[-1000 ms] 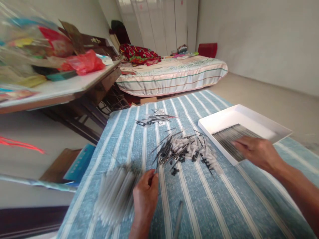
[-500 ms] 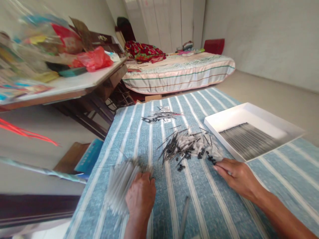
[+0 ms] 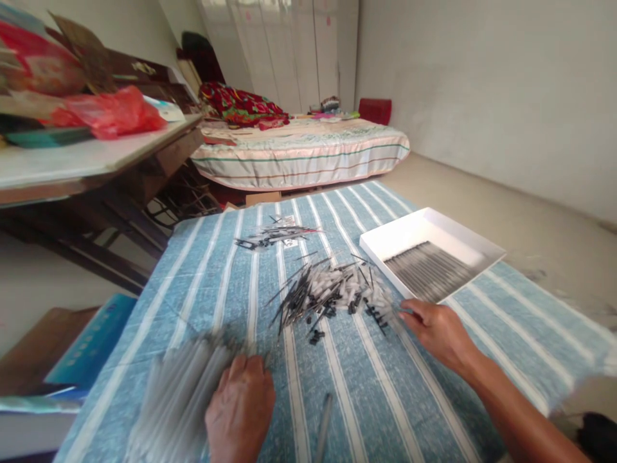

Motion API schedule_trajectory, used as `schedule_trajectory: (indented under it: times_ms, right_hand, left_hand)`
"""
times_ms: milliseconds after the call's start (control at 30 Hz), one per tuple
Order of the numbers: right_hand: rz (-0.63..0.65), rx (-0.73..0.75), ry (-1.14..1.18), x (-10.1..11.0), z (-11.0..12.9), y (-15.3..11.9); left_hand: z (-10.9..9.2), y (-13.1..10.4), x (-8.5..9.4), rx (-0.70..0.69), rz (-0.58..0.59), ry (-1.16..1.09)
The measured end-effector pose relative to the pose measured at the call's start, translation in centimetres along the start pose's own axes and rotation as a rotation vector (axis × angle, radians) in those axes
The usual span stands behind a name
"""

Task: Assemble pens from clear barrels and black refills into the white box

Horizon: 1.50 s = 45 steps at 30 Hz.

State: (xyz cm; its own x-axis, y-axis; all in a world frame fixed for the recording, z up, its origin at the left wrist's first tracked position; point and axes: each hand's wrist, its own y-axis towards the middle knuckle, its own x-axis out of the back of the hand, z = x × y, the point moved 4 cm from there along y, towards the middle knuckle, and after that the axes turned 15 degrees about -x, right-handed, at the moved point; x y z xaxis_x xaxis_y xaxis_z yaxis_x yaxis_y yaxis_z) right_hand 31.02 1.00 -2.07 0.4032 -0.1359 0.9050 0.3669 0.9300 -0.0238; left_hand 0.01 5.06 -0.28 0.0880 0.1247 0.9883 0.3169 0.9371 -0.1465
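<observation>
A bundle of translucent grey plastic tubes [image 3: 180, 392], like pen barrels, lies at the near left of the cloth. My left hand [image 3: 242, 402] is closed against its right side; what the fingers hold is hidden. To the right of the central heap of small parts [image 3: 332, 289], my right hand [image 3: 436, 328] has thumb and fingers together. Anything between its fingertips is too small to make out. That heap mixes black sticks, whitish plastic pieces and small black plugs. A single grey tube [image 3: 324, 424] lies between my hands.
A white box [image 3: 385, 260] at the right holds a row of dark-tipped sticks. Farther back lies a small pile of thin black rods [image 3: 277, 238]. The striped blue cloth [image 3: 270, 289] covers the table. A cluttered side table [image 3: 110, 157] stands left, a bed [image 3: 308, 157] behind.
The view has turned right, so everything sits farther left. My right hand has drawn slightly away from the black plugs, toward the white box's near corner. My left hand stays by the tubes.
</observation>
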Motion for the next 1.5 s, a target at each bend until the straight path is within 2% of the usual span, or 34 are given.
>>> schedule_trajectory:
  times_ms: [133, 267, 333, 467, 567, 767, 1000, 1100, 1267, 1500]
  right_hand:
    - [0.034, -0.052, -0.104, -0.5, 0.7, 0.1]
    - [0.047, -0.024, -0.082, -0.6, 2.3, 0.5]
    - [0.051, -0.01, -0.069, -0.7, 3.2, 0.9]
    - [0.071, 0.015, -0.061, -1.2, 5.2, 2.1]
    - [0.078, 0.024, -0.102, -1.8, 6.8, 3.1]
    - [0.022, 0.002, -0.272, -2.0, 8.6, 5.2]
    - [0.023, 0.018, -0.281, -1.7, 8.7, 6.7]
    - [0.076, 0.091, -0.249, -2.1, 9.2, 5.8]
    - [0.216, 0.281, -0.158, -3.8, 10.8, 2.9]
    - [0.261, 0.349, -0.211, -5.3, 12.5, 0.9]
  left_hand:
    - [-0.7, 0.3, -0.4, -0.077, -0.17, -0.092]
    - [-0.6, 0.6, -1.2, -0.058, -0.344, -0.424]
    - [-0.5, 0.7, -1.6, -0.032, -0.363, -0.635]
    - [-0.5, 0.6, -2.3, 0.087, -0.321, -1.061]
    - [-0.7, 0.2, -2.0, 0.167, -0.328, -1.23]
    - [-0.8, -0.1, -1.9, 0.207, -0.314, -1.315]
    - [-1.2, 0.1, -2.0, 0.206, -0.324, -1.326]
    - [-1.5, 0.0, -2.0, 0.202, -0.33, -1.35]
    - [-1.5, 0.0, -2.0, 0.204, -0.276, -1.354]
    - [-1.4, 0.0, -2.2, 0.184, -0.256, -1.371]
